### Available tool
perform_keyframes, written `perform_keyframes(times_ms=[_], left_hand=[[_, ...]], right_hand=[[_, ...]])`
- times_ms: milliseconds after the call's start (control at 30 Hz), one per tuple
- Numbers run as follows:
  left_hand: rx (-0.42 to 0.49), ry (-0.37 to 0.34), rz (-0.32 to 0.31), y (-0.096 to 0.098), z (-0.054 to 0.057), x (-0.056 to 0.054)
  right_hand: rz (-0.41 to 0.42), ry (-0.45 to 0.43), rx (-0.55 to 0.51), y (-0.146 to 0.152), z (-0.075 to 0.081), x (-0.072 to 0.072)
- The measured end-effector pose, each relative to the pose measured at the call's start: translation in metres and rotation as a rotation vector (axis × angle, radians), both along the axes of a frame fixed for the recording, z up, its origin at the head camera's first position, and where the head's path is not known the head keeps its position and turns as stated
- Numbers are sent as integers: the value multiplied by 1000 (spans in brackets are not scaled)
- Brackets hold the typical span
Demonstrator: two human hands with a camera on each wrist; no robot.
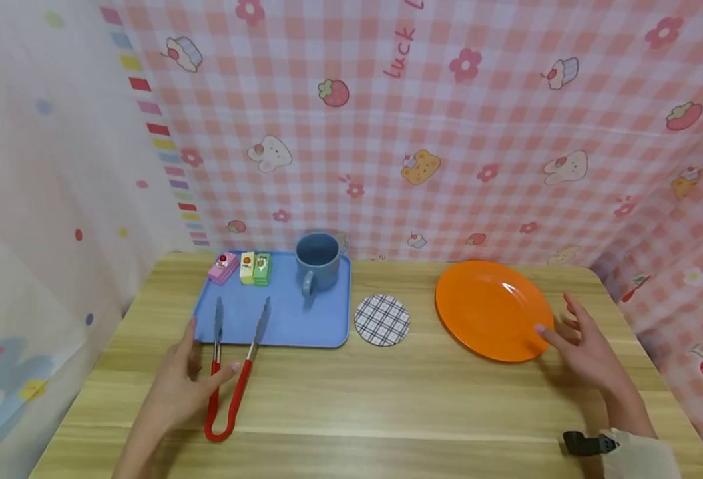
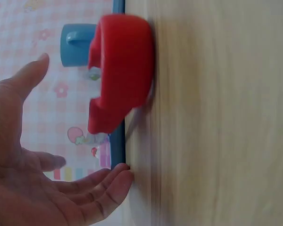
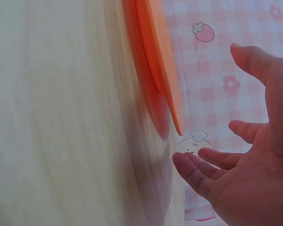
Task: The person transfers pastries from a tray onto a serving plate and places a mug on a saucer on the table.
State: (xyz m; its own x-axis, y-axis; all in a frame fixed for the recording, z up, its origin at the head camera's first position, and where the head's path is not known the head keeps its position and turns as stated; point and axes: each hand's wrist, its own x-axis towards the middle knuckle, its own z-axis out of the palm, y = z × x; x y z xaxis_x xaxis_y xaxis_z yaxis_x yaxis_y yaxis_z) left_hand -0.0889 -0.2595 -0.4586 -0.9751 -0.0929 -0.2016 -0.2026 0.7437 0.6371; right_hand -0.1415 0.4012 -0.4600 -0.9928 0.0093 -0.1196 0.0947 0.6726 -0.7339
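Red-handled tongs (image 1: 245, 379) lie spread apart, their metal tips over the blue tray (image 1: 291, 326). My left hand (image 1: 178, 386) is at their left side, fingers and thumb parted; in the left wrist view the palm is bare and the red handle (image 2: 127, 66) stands apart from it. At the right, an orange plate (image 1: 489, 309) lies on the table. Beside its right edge is my right hand (image 1: 588, 349), its thumb overlapping the rim in the head view. In the right wrist view this hand holds nothing, and the plate's edge (image 3: 162, 56) is in front of the fingers.
A blue mug (image 1: 318, 263) stands on the tray's back right. Pink, yellow and green small cake-like blocks (image 1: 255, 268) sit at its back left. A round checked coaster (image 1: 382, 320) lies between tray and plate. A patterned cloth (image 1: 357, 133) hangs behind the wooden table (image 1: 387, 412).
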Motion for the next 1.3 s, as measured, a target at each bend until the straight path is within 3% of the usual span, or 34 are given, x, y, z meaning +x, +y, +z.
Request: perform_keyframes(times_ms=[167, 433, 600, 867, 1033, 1300], left_hand=[[24, -44, 6, 3, -2, 3], [80, -117, 83, 9, -1, 6], [102, -118, 101, 14, -3, 7], [35, -142, 79, 16, -9, 2], [-32, -178, 66, 21, -7, 1], [-76, -171, 49, 25, -4, -1]], right_hand=[[-41, -38, -9, 1, 0, -2], [-86, -108, -13, 0, -3, -5], [-110, -118, -19, -1, -6, -6], [-133, -116, -16, 2, -7, -6], [-155, -108, -25, 0, -10, -6], [-181, -73, -59, -2, -17, -6]])
